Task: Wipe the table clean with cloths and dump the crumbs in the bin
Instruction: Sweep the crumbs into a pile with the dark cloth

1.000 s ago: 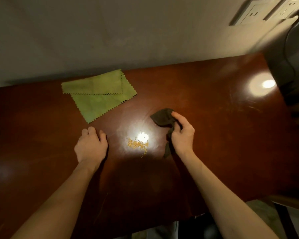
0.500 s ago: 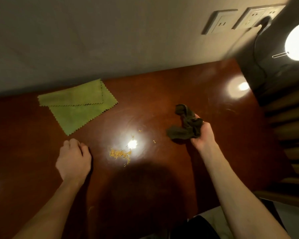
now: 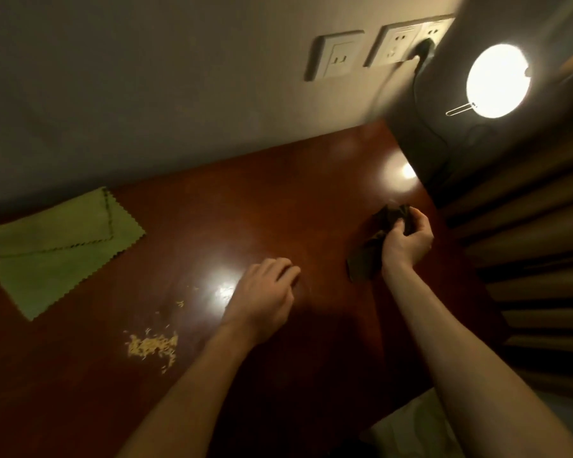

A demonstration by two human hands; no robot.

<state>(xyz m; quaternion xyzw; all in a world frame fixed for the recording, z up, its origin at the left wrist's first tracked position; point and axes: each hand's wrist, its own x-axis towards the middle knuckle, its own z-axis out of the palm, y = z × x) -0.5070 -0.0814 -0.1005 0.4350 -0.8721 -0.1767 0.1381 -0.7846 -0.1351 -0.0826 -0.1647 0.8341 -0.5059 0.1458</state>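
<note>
The dark cloth [image 3: 362,263] has been carried to the table's [image 3: 278,193] right edge, clutched in the right grip [image 3: 407,240]; the slack, empty left grip [image 3: 264,296] was moved past the crumbs [image 3: 153,346], still undumped.

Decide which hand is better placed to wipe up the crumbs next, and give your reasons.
Probably the right hand: it grips the dark cloth. The left hand is nearer the crumbs but holds nothing.
</note>
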